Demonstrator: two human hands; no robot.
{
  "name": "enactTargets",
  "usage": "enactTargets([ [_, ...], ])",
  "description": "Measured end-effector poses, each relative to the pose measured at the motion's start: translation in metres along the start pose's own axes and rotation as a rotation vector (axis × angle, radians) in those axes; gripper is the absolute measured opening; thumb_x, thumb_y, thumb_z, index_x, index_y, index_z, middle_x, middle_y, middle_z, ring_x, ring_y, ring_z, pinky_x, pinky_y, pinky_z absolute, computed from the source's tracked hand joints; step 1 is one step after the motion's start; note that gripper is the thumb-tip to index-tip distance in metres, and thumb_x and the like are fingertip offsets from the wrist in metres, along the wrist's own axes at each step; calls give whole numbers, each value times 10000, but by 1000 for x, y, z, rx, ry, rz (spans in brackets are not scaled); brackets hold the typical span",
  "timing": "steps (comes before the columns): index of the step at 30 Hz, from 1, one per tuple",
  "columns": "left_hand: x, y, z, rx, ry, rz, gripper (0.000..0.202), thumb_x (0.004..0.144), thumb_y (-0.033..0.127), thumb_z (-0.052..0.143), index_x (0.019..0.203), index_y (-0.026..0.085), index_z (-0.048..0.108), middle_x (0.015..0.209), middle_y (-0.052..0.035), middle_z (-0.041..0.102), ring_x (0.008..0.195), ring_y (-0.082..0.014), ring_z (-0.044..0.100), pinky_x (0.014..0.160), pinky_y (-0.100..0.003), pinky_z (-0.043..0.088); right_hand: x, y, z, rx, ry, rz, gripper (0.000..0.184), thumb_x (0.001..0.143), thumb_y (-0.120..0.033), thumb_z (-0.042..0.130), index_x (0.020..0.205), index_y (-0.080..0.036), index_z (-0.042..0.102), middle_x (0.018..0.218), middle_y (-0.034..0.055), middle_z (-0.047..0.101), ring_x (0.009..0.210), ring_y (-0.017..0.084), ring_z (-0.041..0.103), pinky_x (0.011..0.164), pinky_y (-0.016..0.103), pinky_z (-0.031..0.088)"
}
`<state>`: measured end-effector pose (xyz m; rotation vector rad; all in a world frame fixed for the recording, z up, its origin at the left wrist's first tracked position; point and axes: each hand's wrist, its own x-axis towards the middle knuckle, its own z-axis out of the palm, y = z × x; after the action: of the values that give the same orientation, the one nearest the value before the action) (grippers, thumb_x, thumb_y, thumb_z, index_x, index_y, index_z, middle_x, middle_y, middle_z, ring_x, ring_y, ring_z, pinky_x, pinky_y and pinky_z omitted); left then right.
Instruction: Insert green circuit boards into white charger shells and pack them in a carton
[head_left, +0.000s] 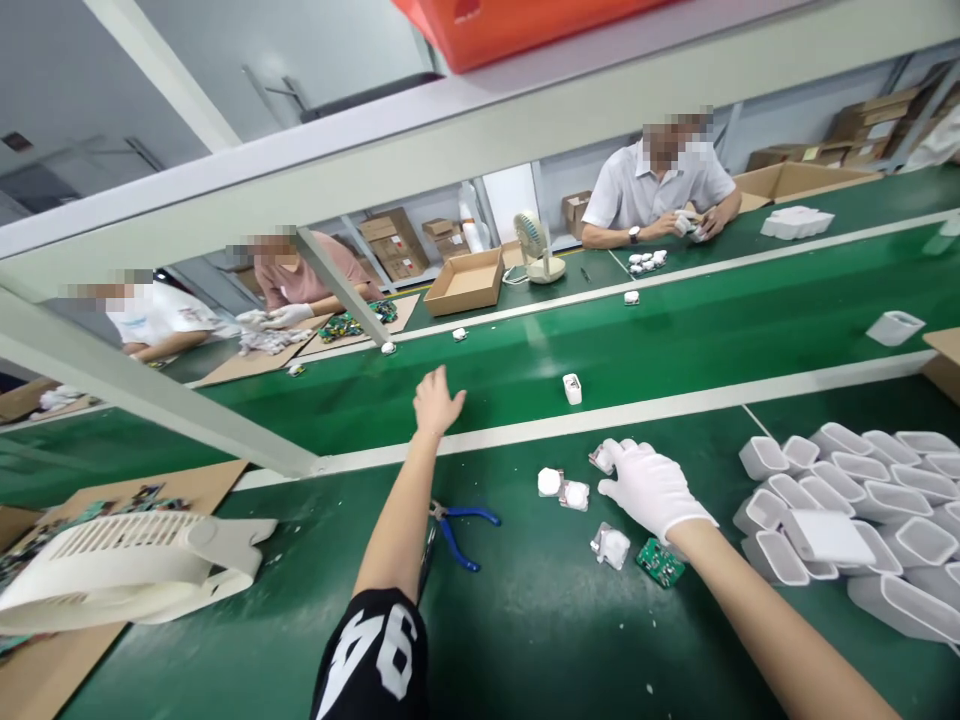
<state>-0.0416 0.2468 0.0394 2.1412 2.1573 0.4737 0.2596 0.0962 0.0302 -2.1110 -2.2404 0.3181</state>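
My left hand (pixel 439 402), bare, reaches over the green conveyor belt (pixel 510 365) with fingers stretched and thumb apart. It holds nothing. My right hand (pixel 651 490) wears a white glove, its fingertips closed around a small white-capped part (pixel 601 457) at the bench's far side. To its left lie two similar parts (pixel 574 494), with another white part (pixel 611 546) closer to me. A green circuit board (pixel 660 563) is beside my right wrist. Under my left forearm, blue-handled pliers (pixel 454 535) rest on the bench, their jaws partly hidden.
Many open white plastic housings (pixel 862 490) crowd the right. A white fan (pixel 142 565) lies at left beside cardboard with boards. One white housing (pixel 572 388) and several small parts are on the belt. A slanted post (pixel 247 420) stands left; co-workers sit across.
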Motion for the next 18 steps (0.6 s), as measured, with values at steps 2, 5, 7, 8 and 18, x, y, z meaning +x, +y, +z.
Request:
enactTargets([
  [2, 15, -19, -4, 33, -3, -134, 665, 853, 306, 472, 1417, 34, 247, 1407, -347, 355, 1303, -478, 358, 954, -713, 314, 5, 2, 1, 37, 11, 11, 429, 783, -339, 659, 1176, -203, 552, 1083, 94, 633, 986, 262, 604, 700, 309, 442],
  [5, 21, -33, -2, 43, -89, -169, 582, 826, 288, 481, 1355, 68, 377, 1327, -315, 475, 1249, -475, 427, 904, -692, 378, 12, 4, 2, 81, 32, 35, 368, 772, -416, 657, 1066, -202, 603, 1050, 81, 635, 964, 253, 609, 714, 310, 445],
  [7, 16, -31, 1, 27, -145, -103, 519, 820, 256, 465, 1311, 89, 447, 1320, -268, 510, 1247, -426, 454, 953, -623, 396, 15, 1, 3, 96, 55, 59, 284, 788, -394, 634, 969, -175, 627, 1017, 104, 633, 955, 267, 608, 709, 321, 446],
  [8, 10, -27, 2, 10, -174, -49, 507, 820, 243, 455, 1306, 99, 458, 1323, -237, 522, 1244, -385, 474, 987, -568, 402, 15, 0, 3, 102, 69, 70, 247, 809, -360, 607, 951, -159, 631, 1010, 122, 631, 957, 277, 605, 706, 328, 446],
  [18, -127, 83, -11, -281, -249, 690, 510, 847, 390, 572, 1329, 252, 481, 1284, -100, 571, 1199, -262, 519, 1017, -403, 415, -35, 12, 13, 350, 271, 0, 162, 856, -198, 478, 835, -202, 638, 928, 45, 628, 843, 175, 611, 724, 270, 455],
])
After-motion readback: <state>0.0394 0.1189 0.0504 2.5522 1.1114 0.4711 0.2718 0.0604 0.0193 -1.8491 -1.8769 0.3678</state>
